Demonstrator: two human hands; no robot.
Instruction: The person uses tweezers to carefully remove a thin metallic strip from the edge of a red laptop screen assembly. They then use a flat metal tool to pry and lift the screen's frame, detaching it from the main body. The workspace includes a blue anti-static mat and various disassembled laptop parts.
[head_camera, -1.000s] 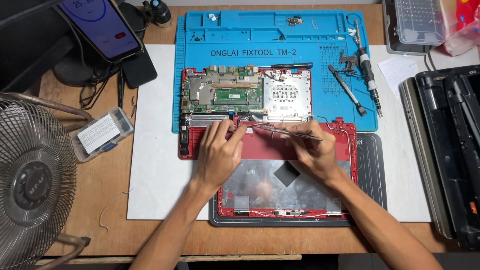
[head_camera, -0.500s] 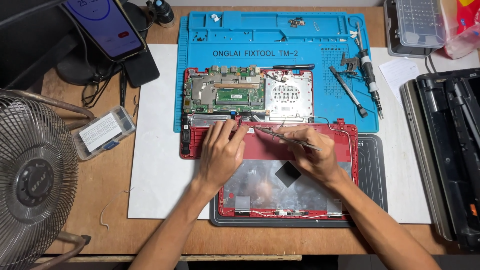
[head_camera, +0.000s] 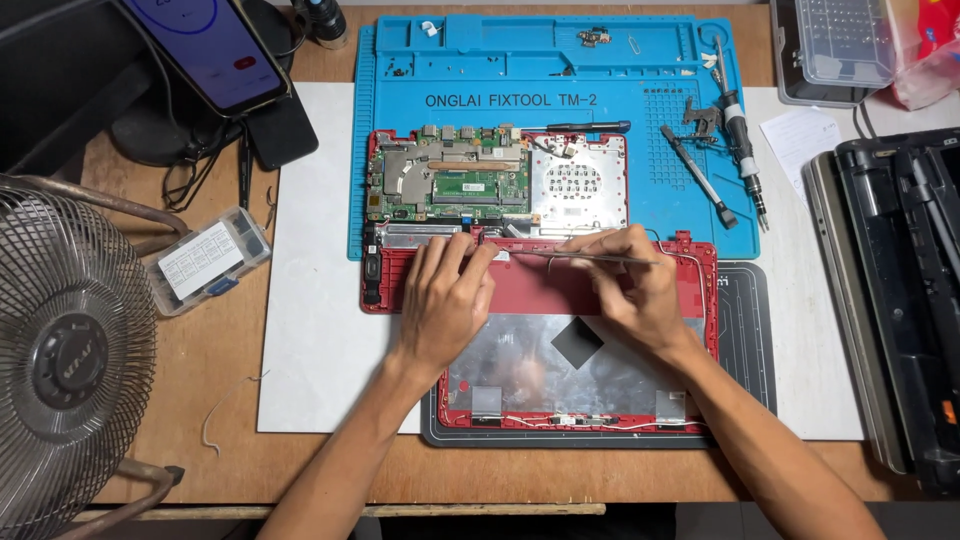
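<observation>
Head view: left hand (head_camera: 445, 300) rests flat, gripping nothing, on red laptop shell (head_camera: 560, 290), mid-tabletop. Right hand (head_camera: 630, 290) pinches tweezers (head_camera: 570, 257) at the hinge edge. Cable work appears underway; next move demands fine tip control.

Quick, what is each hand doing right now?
Left hand: holds nothing, fingertips pressing on the red plastic laptop shell.
Right hand: closed on thin metal tweezers.

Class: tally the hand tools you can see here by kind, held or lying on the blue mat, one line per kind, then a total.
Tweezers, held in the right hand: 1
Screwdrivers, on the blue mat: 3
Total: 4
</observation>
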